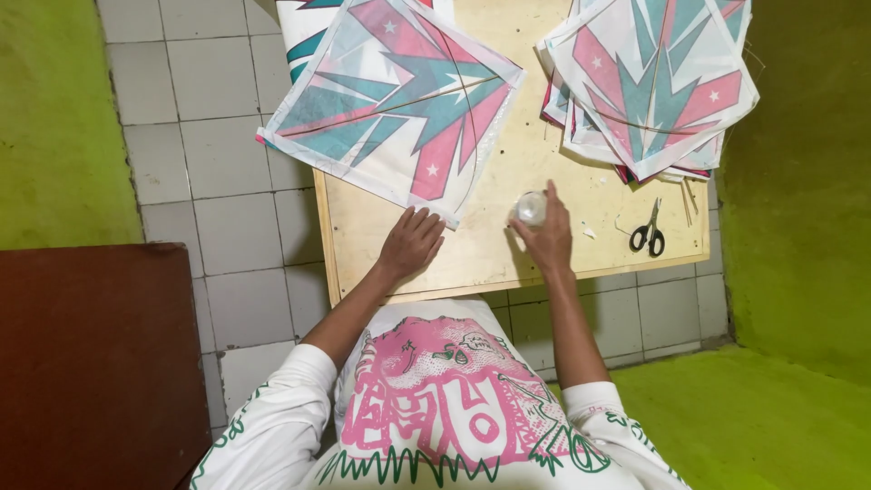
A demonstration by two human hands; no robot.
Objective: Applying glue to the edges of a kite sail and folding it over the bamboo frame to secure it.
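Observation:
A paper kite [399,100] with a teal and pink star pattern lies on the left part of a low wooden board [508,181], overhanging its left edge. My left hand [410,243] rests flat on the board, fingers apart, touching the kite's near corner. To the right, my right hand [547,238] grips a small clear round container [531,208] standing on the board. A stack of similar kites [649,86] sits at the board's far right.
Black-handled scissors [648,234] lie near the board's right front corner, with thin sticks [689,198] beside them. White floor tiles [209,163] surround the board. Green walls [54,118] flank both sides. A dark red-brown surface [91,363] is at lower left.

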